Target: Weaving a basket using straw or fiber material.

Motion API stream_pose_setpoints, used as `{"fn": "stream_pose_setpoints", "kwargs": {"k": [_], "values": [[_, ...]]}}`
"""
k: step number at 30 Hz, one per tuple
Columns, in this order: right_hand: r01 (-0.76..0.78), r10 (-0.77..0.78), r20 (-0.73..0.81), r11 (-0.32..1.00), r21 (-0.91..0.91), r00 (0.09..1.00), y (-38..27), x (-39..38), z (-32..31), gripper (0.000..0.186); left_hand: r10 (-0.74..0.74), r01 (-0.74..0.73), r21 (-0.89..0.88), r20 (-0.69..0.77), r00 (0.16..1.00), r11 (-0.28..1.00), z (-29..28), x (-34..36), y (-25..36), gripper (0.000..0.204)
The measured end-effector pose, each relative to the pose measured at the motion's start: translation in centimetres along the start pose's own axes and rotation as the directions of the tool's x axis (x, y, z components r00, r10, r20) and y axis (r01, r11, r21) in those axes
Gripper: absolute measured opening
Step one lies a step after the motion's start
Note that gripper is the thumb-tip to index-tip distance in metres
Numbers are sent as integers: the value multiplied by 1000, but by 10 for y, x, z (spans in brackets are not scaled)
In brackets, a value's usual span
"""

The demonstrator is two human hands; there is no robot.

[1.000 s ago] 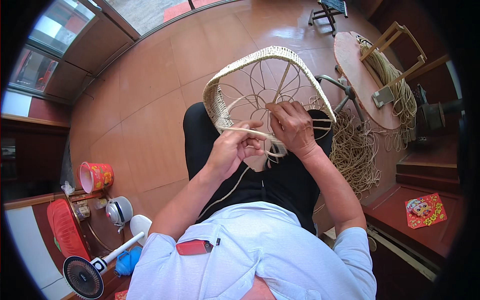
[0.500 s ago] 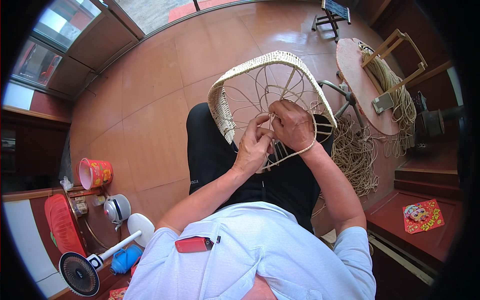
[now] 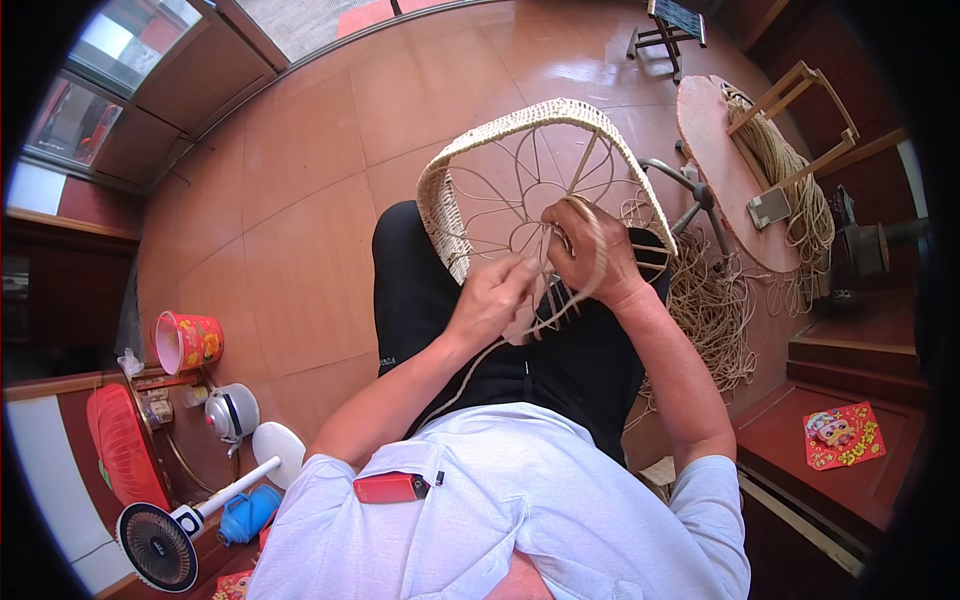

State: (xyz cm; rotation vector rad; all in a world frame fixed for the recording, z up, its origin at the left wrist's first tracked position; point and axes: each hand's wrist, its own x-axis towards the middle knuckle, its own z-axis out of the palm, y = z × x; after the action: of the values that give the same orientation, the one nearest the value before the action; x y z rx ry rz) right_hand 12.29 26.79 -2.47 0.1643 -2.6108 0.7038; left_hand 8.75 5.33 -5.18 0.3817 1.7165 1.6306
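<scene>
Across my lap rests an open frame of thin looped rods, its rim (image 3: 432, 205) wrapped with woven cream cord along the far and left sides. My right hand (image 3: 590, 250) is closed at the near right part of the frame, and its fingertips are partly hidden. A tan cord (image 3: 598, 245) loops over the back of this hand. Just left of it, my left hand (image 3: 497, 297), slightly blurred, has its fingers pinched together on the cord. One length of cord trails from below the left hand across my dark trousers toward my shirt.
A large tangle of cord (image 3: 705, 315) lies on the floor to the right. Beyond it stand a pinkish table (image 3: 715, 170) with a cord bundle and a folding stool (image 3: 668, 38). At left are a red bucket (image 3: 188, 342), a kettle (image 3: 232, 414) and a fan (image 3: 158, 547).
My left hand has drawn a little down and left, away from the right hand. The cord now arcs over my right hand, and a length shows across my lap.
</scene>
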Motion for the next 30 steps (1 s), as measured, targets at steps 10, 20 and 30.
{"fn": "stream_pose_setpoints", "kwargs": {"k": [10,20,30], "values": [[117,-118,-149,993,-15,982,5,-3,14,14,680,-634,-271,131,722,725,-100,-86,142,42],[-2,18,-165,996,92,986,0,-1,12,12,432,-334,-334,285,855,881,-71,-59,125,48],[72,-83,-130,994,-85,988,8,-3,15,14,29,-49,-338,-62,998,940,2,15,-2,47]]}}
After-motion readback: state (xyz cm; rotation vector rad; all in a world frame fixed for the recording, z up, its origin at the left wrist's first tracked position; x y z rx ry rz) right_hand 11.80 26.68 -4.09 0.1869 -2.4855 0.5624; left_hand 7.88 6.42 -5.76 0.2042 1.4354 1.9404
